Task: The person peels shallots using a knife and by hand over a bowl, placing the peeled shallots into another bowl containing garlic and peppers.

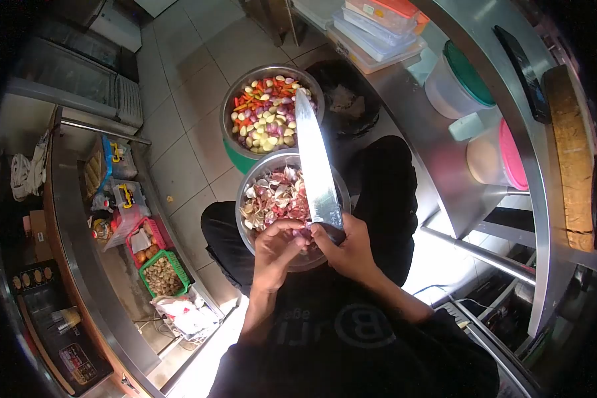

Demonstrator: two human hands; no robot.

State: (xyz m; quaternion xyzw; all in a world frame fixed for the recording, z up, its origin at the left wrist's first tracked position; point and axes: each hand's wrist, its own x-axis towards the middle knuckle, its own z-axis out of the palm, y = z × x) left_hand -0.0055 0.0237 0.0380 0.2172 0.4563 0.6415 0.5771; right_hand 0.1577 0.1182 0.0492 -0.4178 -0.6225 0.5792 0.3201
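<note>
My right hand [346,249] grips a large knife [318,169] near its base, the wide blade pointing up and away over the bowls. My left hand [276,251] pinches a small purple shallot [302,232] against the knife's lower end, where the fingertips of both hands meet. Beneath them, a metal bowl [241,225] between my knees holds papery skins [275,198] in white and pinkish red. Beyond it, partly behind the blade tip, another metal bowl [227,118] holds peeled garlic, shallots and red and orange chillies.
Green [166,275] and pink [144,242] baskets sit on a low shelf at left. At right, a metal shelf [404,106] bears lidded tubs [454,86] and stacked containers [378,33]. A black bag [351,99] lies beside the far bowl on the tiled floor [189,86].
</note>
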